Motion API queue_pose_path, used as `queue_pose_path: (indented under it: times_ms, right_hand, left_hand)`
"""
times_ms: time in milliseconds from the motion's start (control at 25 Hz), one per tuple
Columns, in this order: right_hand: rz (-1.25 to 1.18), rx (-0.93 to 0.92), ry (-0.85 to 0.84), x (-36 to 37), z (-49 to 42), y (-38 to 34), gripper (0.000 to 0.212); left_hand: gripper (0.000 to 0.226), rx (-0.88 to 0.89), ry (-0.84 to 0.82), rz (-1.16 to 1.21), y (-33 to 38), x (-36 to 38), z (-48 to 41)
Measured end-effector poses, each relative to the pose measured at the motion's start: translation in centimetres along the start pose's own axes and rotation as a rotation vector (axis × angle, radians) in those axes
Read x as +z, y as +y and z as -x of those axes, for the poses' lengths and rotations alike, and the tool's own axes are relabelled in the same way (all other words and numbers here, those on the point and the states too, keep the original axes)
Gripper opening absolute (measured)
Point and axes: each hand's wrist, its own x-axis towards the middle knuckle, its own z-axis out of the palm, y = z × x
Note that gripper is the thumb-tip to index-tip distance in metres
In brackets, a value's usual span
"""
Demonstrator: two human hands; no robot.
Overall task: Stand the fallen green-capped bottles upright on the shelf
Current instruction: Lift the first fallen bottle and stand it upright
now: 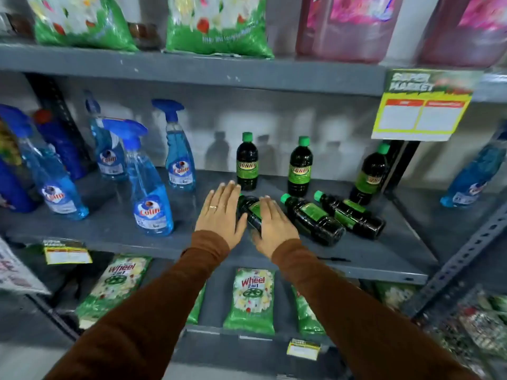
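Three dark green-capped bottles lie on their sides on the grey shelf (pixel 109 231): one (pixel 251 211) between my hands, a second (pixel 312 219) to its right, a third (pixel 352 215) further right. Behind them three more stand upright, at the left (pixel 247 163), in the middle (pixel 300 168) and at the right (pixel 370 175). My left hand (pixel 220 212) is flat with fingers apart just left of the nearest fallen bottle. My right hand (pixel 273 226) rests over that bottle's lower body, fingers extended, not visibly closed around it.
Several blue spray bottles (pixel 149 182) stand on the left part of the shelf. A yellow price sign (pixel 419 108) hangs from the upper shelf at the right. Green detergent packets (pixel 251 300) lie on the shelf below. A perforated metal upright (pixel 466 256) borders the right side.
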Motion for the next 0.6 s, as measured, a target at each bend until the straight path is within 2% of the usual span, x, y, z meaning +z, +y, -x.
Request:
queue_pose_path:
  times_ms: [40, 80, 160, 240, 320, 400, 480, 600]
  right_hand:
    - [0.018, 0.13, -0.148, 1.4, -0.5, 0.0, 0.083]
    - [0.022, 0.211, -0.227, 2.4, -1.4, 0.1, 0.088]
    - [0.117, 0.308, -0.308, 4.2, -3.3, 0.6, 0.094]
    - [0.199, 0.329, -0.303, 5.1, -5.2, 1.0, 0.089]
    - [0.216, 0.258, -0.159, 5.9, -7.3, 1.9, 0.079]
    - [0.128, 0.173, 0.042, 6.6, -8.8, 2.4, 0.074]
    - [-0.157, 0.175, 0.227, 7.6, -9.9, 2.3, 0.074]
    - [-0.664, 0.249, 0.365, 9.1, -9.8, 2.2, 0.078]
  left_hand:
    - [0.062, -0.107, -0.136, 0.012, -0.6, 1.8, 0.8]
    - [0.062, -0.179, -0.256, 0.053, -1.2, 3.1, 0.9]
    - [0.062, -0.283, -0.449, 0.063, -2.9, 6.2, 2.2]
    - [0.061, -0.321, -0.509, 0.047, -4.0, 8.1, 2.4]
    - [0.059, -0.346, -0.486, 0.008, -4.5, 9.2, 2.5]
    - [0.059, -0.347, -0.442, -0.025, -4.6, 9.8, 2.6]
    - [0.06, -0.339, -0.429, -0.026, -4.7, 10.0, 2.4]
    - [0.062, -0.342, -0.441, -0.033, -4.9, 9.9, 2.5]
